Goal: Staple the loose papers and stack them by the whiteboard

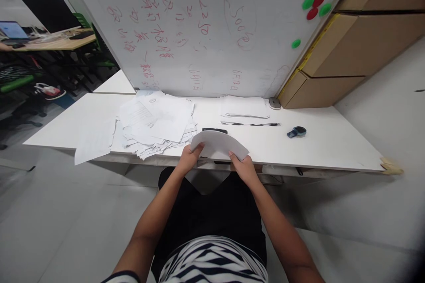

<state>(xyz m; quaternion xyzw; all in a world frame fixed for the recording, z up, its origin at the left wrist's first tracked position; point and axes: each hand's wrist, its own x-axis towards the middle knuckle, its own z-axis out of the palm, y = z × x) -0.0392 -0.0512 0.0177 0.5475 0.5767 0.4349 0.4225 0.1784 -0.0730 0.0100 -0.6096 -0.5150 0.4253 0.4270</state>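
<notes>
Both my hands hold one bowed white sheet of paper (218, 145) at the front edge of the white table (332, 146). My left hand (190, 157) grips the sheet's left corner, fingers closed on it. My right hand (243, 167) pinches the sheet's right lower edge with the thumb on top. A dark flat object (214, 131) lies on the table just behind the sheet, mostly hidden by it. A loose pile of white papers (156, 124) spreads over the table to the left of my left hand.
A whiteboard (206, 26) with red writing and red and green magnets leans behind the table. Other sheets and a pen (250, 124) lie at the back, a small blue device (296, 131) to the right. Cardboard boxes (358, 44) stand at the right. Desks with screens are far left.
</notes>
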